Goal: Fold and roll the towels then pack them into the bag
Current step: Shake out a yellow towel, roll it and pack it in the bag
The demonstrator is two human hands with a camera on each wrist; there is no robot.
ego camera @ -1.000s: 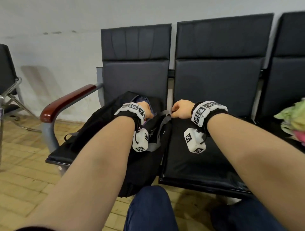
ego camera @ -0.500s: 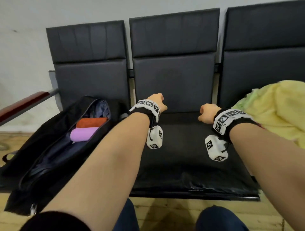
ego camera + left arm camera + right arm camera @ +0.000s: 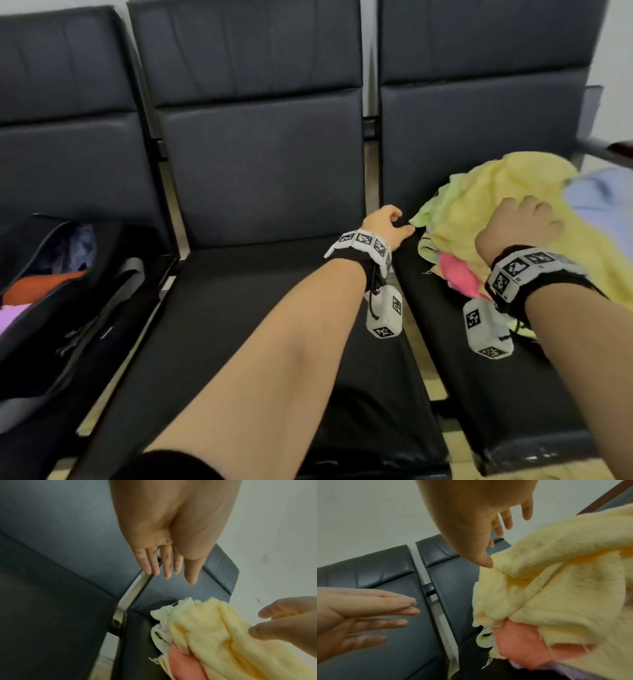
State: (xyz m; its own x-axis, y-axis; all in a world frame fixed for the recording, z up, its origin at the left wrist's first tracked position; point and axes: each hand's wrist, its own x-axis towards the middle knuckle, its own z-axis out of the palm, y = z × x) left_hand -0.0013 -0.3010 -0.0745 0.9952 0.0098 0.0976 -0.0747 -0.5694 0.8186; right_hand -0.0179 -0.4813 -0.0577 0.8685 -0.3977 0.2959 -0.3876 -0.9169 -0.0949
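Observation:
A heap of loose towels lies on the right seat, with a yellow towel (image 3: pixel 496 192) on top, a pink one (image 3: pixel 455 274) under its front and a pale blue one (image 3: pixel 603 195) at the far right. My right hand (image 3: pixel 520 222) hovers over the yellow towel (image 3: pixel 556 588) with fingers spread (image 3: pixel 506 520) and the thumb at a fold. My left hand (image 3: pixel 388 224) reaches toward the heap's left edge with fingers straight (image 3: pixel 164 563), holding nothing. The black bag (image 3: pixel 85 308) lies open on the left seat with an orange roll (image 3: pixel 41 284) and a purple roll (image 3: pixel 12 317) inside.
Three black padded seats stand in a row against a pale wall. The middle seat (image 3: pixel 257 308) lies between the bag and the heap. A metal bar (image 3: pixel 135 591) shows in the gap between the seats. An armrest (image 3: pixel 609 150) ends the row at the right.
Both hands left the bag and moved right, across the middle seat to the towel heap. The curled fingers have straightened. The head view swung right, so the bag is now at the left edge.

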